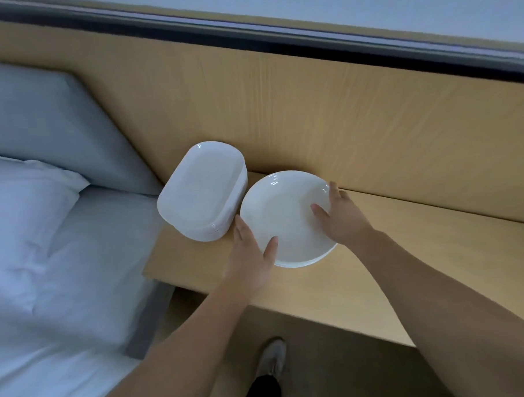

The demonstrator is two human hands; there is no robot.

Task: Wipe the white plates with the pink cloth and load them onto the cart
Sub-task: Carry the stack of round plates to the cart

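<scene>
Beside the bed (62, 267), whose pale sheet and white pillow (24, 214) fill the left of the view under a grey padded headboard (56, 123), a wooden wall panel (310, 106) rises behind a wooden ledge (348, 284). On the ledge sit both sets of the task's white crockery, near its end by the bed. A stack of oblong plates (200, 192) stands closest to the mattress, back near the panel. Just beside it on the right, close enough that I cannot tell whether they touch, lies the lower stack of round plates (285, 221); its top plate shows only plain white glaze. Both bare forearms reach in from below to this round stack. The left hand (251, 255) grasps its near-left rim, thumb laid on top and the fingers running along the outer edge. The right hand (345, 218) grasps the right rim, thumb resting inside the top plate and the fingers curving round the far edge. Below, a grey shoe (274, 360) stands on the dark floor under the ledge's front edge.
</scene>
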